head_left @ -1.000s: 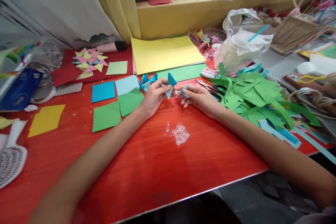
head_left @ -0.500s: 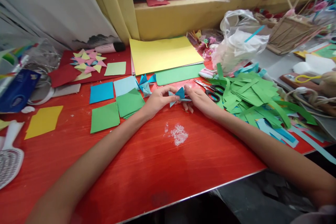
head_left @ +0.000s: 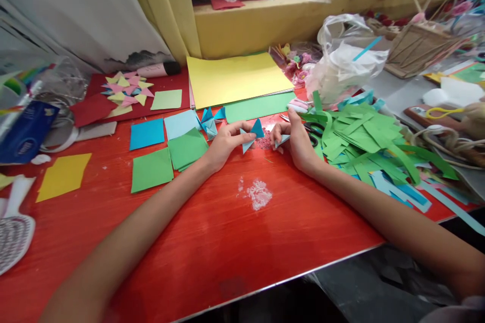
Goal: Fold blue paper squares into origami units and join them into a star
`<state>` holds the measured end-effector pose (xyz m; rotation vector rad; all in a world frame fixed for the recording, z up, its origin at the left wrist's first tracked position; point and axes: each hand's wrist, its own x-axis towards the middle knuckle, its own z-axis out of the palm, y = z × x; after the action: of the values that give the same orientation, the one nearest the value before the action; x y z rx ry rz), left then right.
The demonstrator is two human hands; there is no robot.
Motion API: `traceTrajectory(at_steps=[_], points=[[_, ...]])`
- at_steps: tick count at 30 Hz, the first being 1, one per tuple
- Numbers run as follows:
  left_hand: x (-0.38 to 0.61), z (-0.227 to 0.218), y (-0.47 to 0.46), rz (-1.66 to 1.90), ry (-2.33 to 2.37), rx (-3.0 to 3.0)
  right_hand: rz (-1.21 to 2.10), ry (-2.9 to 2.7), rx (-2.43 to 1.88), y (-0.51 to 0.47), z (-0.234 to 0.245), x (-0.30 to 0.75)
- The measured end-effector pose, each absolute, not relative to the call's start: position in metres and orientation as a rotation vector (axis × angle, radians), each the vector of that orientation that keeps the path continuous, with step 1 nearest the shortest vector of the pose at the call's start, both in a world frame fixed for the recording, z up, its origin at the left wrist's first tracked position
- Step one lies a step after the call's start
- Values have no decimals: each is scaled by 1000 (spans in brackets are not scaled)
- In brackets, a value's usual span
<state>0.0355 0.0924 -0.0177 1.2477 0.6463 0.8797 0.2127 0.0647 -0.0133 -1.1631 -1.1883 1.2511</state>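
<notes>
My left hand (head_left: 224, 142) pinches a folded blue paper piece (head_left: 251, 135) of joined triangles just above the red table (head_left: 212, 232). My right hand (head_left: 294, 140) is closed on a small pale blue folded triangle (head_left: 282, 141), a short gap to the right of the left hand's piece. More folded blue pieces (head_left: 209, 120) lie behind my left hand. Green paper squares (head_left: 172, 157) and blue squares (head_left: 159, 129) lie to its left.
Black-handled scissors (head_left: 308, 128) lie behind my right hand beside a heap of green paper strips (head_left: 369, 139). Yellow and green sheets (head_left: 237, 81) lie at the back, a plastic bag (head_left: 346, 60) at right, a star of paper triangles (head_left: 127, 88) at back left. A white glue smear (head_left: 258, 194) marks the table.
The two hands have drawn apart: the pieces that were held together half a second ago are now separate, and my right hand has turned up on its edge.
</notes>
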Motion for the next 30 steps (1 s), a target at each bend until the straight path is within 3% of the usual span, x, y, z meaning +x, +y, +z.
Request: traceTrajectory(at_steps=[11,30], points=[[37,-23,97,944,720,1241,1101,-1213,-1174,60,-14,209],[37,-19,96,1011,646,1292,1223,-1394,-1168,59,-15,208]])
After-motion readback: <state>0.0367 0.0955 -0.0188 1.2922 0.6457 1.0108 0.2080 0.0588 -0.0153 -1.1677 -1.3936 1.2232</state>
